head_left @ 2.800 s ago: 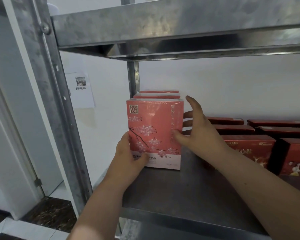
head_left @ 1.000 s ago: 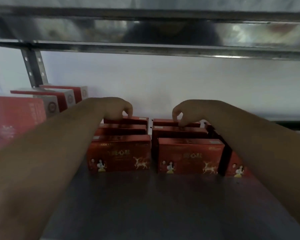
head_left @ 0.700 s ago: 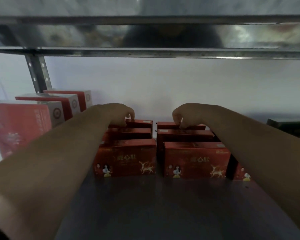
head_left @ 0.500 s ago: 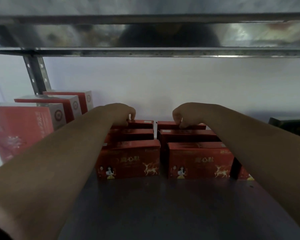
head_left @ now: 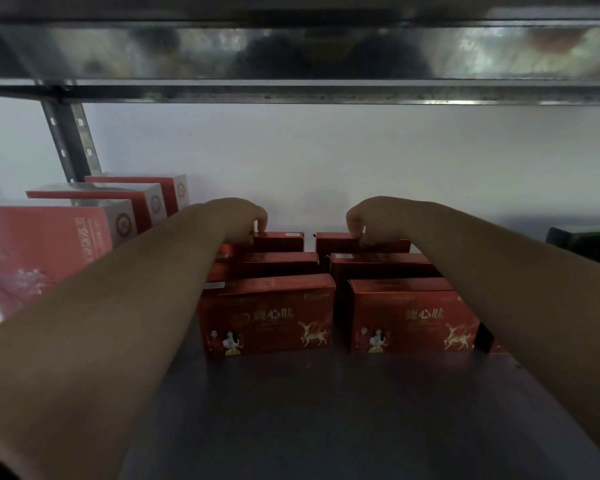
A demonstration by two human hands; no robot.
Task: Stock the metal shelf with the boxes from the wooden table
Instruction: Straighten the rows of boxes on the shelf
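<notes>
Two rows of dark red boxes stand on the metal shelf, three deep in each row. My left hand reaches over the left row and its curled fingers press on the top edge of the rearmost left box. My right hand does the same on the rearmost right box. The front left box and front right box show a deer and figures. Whether the fingers pinch or only rest on the boxes is hard to tell.
Taller pink-red boxes with blossom print stand in a row at the left, by the shelf's rear upright. The upper shelf hangs low overhead. A dark box sits at the far right. A white wall is behind.
Since 2.8 s ago my hands left the tall pink box and reached to the rear dark red boxes. Over the last second they stay there; the view has only crept closer.
</notes>
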